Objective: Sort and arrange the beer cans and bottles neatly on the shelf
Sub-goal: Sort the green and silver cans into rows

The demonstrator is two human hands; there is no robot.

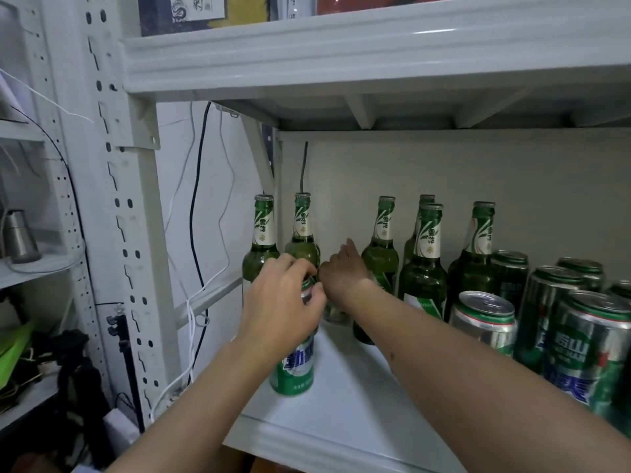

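1. A white metal shelf (341, 421) holds green bottles (423, 268) and cans (587, 349).
2. The left hand (283, 302) grips a green can (293, 370) at the shelf's left front.
3. The right hand (345, 271) wraps a bottle (302, 240) behind it.

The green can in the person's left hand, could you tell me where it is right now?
In the head view, the green can stands on the shelf, front left, before the two leftmost bottles.
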